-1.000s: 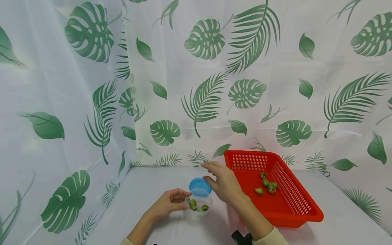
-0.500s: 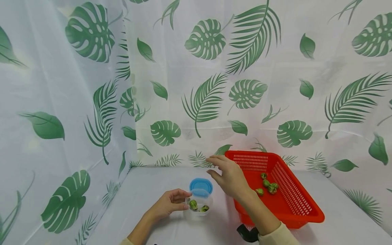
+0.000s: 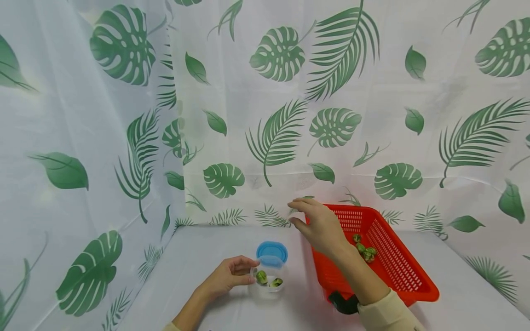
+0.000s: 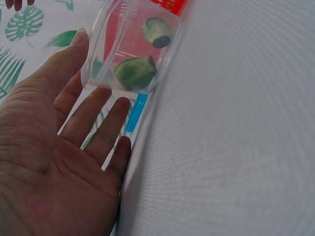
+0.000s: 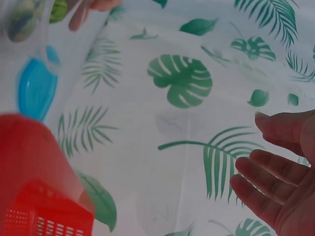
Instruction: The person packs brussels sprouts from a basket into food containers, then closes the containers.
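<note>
A small clear plastic container (image 3: 267, 290) with two Brussels sprouts (image 3: 262, 277) inside stands on the table. My left hand (image 3: 227, 276) holds its left side, thumb and index finger at the rim; in the left wrist view the other fingers (image 4: 106, 128) spread loosely below it. A blue lid (image 3: 272, 250) lies right behind the container. My right hand (image 3: 323, 227) is raised over the left rim of a red plastic basket (image 3: 407, 262), fingers loosely bent and thumb apart, with nothing between them. Several more Brussels sprouts (image 3: 367, 253) lie in the basket, partly hidden behind the right forearm.
The basket takes up the right side of the white-covered table (image 3: 207, 243). A leaf-patterned curtain (image 3: 281, 151) hangs behind and along the left. A black object (image 3: 343, 303) shows beside the right sleeve (image 3: 387, 312).
My right hand has moved up and to the right, away from the container and over the basket's rim. The left hand and the container have stayed in place.
</note>
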A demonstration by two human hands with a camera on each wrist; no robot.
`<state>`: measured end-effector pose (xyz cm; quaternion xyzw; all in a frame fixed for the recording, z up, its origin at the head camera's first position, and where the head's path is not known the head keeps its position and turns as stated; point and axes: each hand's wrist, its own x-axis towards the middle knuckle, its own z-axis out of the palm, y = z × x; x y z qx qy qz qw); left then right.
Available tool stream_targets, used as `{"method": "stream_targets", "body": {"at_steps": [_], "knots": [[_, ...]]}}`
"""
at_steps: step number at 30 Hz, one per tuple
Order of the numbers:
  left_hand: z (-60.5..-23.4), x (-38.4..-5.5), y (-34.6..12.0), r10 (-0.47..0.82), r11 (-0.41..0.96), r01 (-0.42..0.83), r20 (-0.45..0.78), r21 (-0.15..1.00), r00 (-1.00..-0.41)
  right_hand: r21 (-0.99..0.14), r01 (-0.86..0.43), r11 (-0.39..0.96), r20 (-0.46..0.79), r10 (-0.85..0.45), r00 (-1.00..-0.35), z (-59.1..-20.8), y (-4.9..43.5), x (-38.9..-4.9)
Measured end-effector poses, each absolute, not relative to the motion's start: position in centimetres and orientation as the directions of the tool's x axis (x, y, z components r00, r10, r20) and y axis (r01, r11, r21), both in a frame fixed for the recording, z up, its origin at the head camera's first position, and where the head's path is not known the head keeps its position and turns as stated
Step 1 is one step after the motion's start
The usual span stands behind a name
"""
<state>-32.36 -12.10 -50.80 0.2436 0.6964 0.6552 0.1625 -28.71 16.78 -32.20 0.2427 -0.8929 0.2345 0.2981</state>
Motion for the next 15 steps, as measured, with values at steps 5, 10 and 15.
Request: {"method": "stream_targets", "body": {"at_steps": [5, 10, 15], "knots": [[-50.9, -32.4, -12.0, 0.553, 0.019, 0.129, 0.097, 0.991, -0.827, -0.296, -0.552, 0.779, 0.612, -0.289, -0.736, -31.6, 17.8, -29.4], [-51.0, -32.5, -12.0, 0.550, 0.020, 0.130, 0.098, 0.991, -0.829, -0.330, -0.535, 0.777, 0.584, -0.277, -0.763, -31.6, 18.9, -30.4], [-51.1, -32.6, -12.1, 0.550, 0.019, 0.130, 0.098, 0.991, -0.829, -0.377, -0.507, 0.776, 0.534, -0.265, -0.803, -32.1, 20.2, -31.7]]}}
